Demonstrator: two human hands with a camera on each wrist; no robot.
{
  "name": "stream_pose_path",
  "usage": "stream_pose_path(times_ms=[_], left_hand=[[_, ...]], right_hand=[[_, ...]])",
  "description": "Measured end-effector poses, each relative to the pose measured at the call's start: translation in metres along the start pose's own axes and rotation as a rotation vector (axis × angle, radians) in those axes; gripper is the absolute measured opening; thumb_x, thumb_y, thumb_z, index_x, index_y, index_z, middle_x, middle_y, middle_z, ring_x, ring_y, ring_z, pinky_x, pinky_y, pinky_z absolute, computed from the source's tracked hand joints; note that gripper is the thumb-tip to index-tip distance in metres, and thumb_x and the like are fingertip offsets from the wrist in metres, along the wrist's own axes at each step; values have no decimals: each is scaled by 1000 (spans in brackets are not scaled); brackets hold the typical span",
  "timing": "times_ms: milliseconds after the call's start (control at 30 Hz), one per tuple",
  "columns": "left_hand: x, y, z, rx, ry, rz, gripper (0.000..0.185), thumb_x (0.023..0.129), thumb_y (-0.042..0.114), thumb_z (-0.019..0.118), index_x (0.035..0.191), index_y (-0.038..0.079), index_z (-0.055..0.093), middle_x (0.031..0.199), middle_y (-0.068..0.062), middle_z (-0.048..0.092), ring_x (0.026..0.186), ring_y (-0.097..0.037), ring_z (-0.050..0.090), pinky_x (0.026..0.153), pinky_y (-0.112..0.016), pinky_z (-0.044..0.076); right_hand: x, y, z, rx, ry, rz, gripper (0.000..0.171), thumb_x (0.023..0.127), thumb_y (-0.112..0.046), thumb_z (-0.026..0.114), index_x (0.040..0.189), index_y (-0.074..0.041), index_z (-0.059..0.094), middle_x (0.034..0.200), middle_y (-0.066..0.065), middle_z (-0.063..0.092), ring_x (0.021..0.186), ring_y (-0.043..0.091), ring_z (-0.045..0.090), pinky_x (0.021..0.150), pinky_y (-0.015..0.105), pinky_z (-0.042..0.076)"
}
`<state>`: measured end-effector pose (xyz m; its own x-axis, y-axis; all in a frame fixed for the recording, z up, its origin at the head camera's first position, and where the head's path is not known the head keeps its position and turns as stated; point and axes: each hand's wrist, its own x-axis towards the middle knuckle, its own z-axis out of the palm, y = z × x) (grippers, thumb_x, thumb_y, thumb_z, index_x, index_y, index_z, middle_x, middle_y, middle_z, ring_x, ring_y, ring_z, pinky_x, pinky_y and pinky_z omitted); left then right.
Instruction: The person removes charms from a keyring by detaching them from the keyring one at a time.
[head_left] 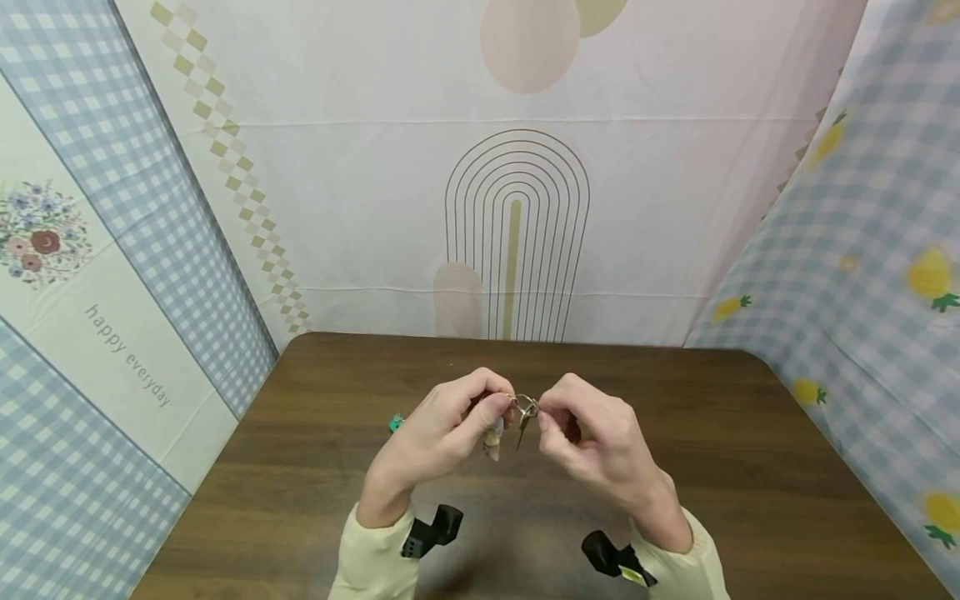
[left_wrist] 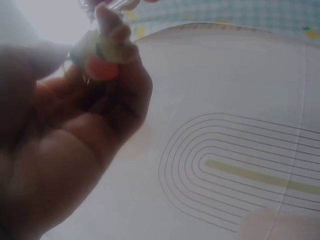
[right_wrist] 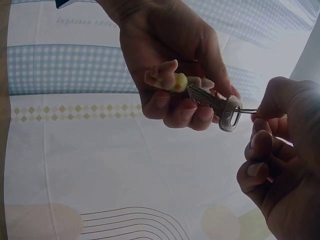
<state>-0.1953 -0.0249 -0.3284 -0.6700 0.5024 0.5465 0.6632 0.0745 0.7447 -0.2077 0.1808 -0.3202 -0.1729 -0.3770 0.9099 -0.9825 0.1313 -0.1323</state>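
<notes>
**A draped recording booth**

I sit at a dark wooden bench [head_left: 750, 467] closed in by hung printed cloths [head_left: 360, 167]: blue gingham [head_left: 112, 150], pineapples [head_left: 930, 275], a flower panel reading "happy everyday" [head_left: 127, 354]. It looks like a makeshift booth, not a lived-in room.

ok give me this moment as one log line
left hand: grips silver metal key and small cream figurine charm | right hand: pinches thin metal key ring | place: above dark brown wooden table
</notes>
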Motion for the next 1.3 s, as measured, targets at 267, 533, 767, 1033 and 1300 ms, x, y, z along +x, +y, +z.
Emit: stream_pose_path(times_ms=[267, 533, 767, 1033, 1300], left_hand=[[4, 2, 5, 86, 62, -37, 8, 103, 14, 48, 98, 11, 55, 76, -3, 55, 55, -12, 58, 49, -25, 51], [8, 2, 8, 184, 130, -5, 5, 100, 12, 54, 100, 8, 57, 83, 0, 56, 63, -4, 49, 54, -20, 46], [11, 3, 11, 315, 201, 59, 4, 99, 14, 56, 97, 11, 58, 81, 4, 56, 69, -3, 50, 60, -19, 47], [14, 3, 15, 416, 240, 110, 5, 99, 12, 56, 97, 9, 59, 86, 3, 59, 67, -2, 49, 59, -16, 46], [18, 2, 17, 449, 311, 157, 11, 92, 5, 66, 97, 9, 57, 81, 1, 63, 62, -2, 49, 53, -18, 45]], right_hand=[[0, 4, -2, 1, -3, -9, 17, 72, 8, 56, 77, -8, 58, 70, -4, 47, 59, 2, 41, 51, 9, 33], [-3, 10, -3, -11, -26, 13, 16, 73, 6, 56, 79, -9, 59, 71, -5, 48, 60, 1, 41, 53, 7, 32], [-4, 13, -5, -29, -48, 38, 17, 73, 5, 56, 79, -10, 58, 71, -6, 47, 61, 0, 40, 54, 7, 32], [-3, 16, -8, -35, -62, 52, 18, 73, 5, 56, 79, -11, 58, 71, -7, 47, 60, 0, 41, 53, 8, 32], [-6, 22, -9, -31, -74, 58, 20, 71, 6, 56, 79, -12, 58, 71, -6, 47, 60, 1, 42, 52, 8, 33]])
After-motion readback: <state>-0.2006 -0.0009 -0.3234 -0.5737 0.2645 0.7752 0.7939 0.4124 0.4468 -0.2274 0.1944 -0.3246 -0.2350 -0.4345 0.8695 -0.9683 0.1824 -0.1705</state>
